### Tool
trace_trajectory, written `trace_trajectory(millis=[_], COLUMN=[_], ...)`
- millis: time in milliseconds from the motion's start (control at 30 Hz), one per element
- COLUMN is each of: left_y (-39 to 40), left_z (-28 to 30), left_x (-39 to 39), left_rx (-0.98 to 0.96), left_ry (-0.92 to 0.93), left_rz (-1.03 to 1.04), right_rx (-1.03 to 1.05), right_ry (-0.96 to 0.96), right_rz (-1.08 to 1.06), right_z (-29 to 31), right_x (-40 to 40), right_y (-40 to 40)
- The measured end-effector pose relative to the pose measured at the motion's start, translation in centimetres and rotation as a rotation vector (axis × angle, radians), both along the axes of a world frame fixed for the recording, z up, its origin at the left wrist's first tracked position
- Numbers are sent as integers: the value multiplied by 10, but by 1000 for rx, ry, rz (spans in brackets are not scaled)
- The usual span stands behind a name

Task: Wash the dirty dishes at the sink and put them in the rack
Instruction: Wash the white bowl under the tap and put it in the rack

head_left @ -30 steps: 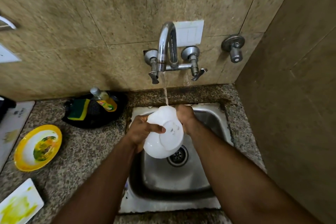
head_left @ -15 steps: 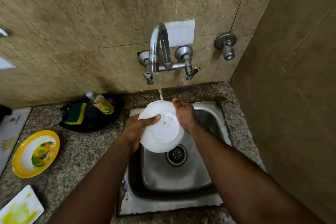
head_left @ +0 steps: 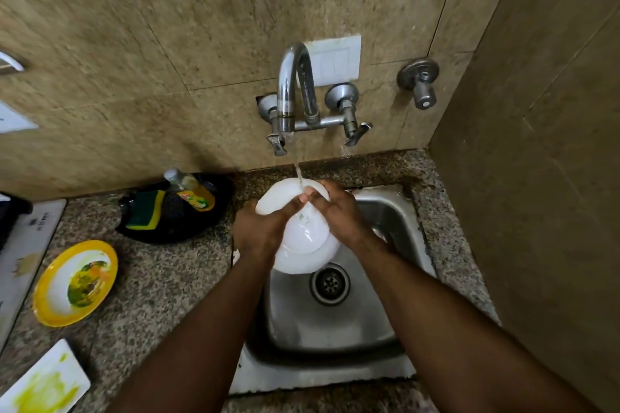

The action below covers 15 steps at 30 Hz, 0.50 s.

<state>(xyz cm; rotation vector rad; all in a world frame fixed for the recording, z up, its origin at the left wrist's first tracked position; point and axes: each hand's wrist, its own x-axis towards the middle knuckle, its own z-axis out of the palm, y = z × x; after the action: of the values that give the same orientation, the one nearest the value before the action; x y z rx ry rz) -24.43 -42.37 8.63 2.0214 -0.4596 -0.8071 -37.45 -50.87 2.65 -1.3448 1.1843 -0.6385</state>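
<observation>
Two bare hands hold a round white plastic bowl (head_left: 303, 238) over the square stainless steel sink (head_left: 385, 329), its underside turned up toward the camera and its far rim tilted under the thin stream of water (head_left: 298, 173) falling from the curved chrome wall tap (head_left: 295, 87). The left hand (head_left: 260, 231) grips the bowl's left edge with its thumb stretched across the base, and the right hand (head_left: 339, 214) curls over the right edge, its thumb meeting the left thumb near the middle of the base where the water lands; the fingers behind the bowl are hidden. The bowl hangs just above and behind the round drain strainer (head_left: 329, 283). On the speckled granite counter (head_left: 161, 278) to the left lies a yellow-rimmed round plate (head_left: 75, 282) smeared with green and orange food, and nearer the camera a white rectangular plate (head_left: 43, 382) streaked yellow-green. Against the wall sits a black tray (head_left: 177, 211) holding a green and yellow sponge (head_left: 147, 211) and what seems to be a bottle of dish soap (head_left: 191, 189) lying on its side. A white switch plate (head_left: 335, 59) is fixed behind the tap
</observation>
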Motion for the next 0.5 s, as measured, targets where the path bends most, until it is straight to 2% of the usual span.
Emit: trace_trajectory(millis=[100, 167, 267, 333, 433, 500], left_y=[-6, -6, -5, -6, -13, -18], left_z=[4, -2, -8, -12, -14, -10], left_x=[-1, 1, 0, -2, -4, -6], left_rx=[17, -13, -3, 9, -12, -15], left_ry=[-32, 65, 211, 260, 329, 375], left_rz=[40, 77, 117, 124, 116, 149], right_rx=[-80, -116, -21, 14, 13, 27], right_ry=[55, 58, -38, -52, 83, 156], right_rz=[40, 119, 161, 109, -103, -158], right_z=[-11, -17, -22, -24, -9, 4], right_x=[-3, -10, -21, -21, -9, 2], right_y=[3, 2, -1, -1, -4, -10])
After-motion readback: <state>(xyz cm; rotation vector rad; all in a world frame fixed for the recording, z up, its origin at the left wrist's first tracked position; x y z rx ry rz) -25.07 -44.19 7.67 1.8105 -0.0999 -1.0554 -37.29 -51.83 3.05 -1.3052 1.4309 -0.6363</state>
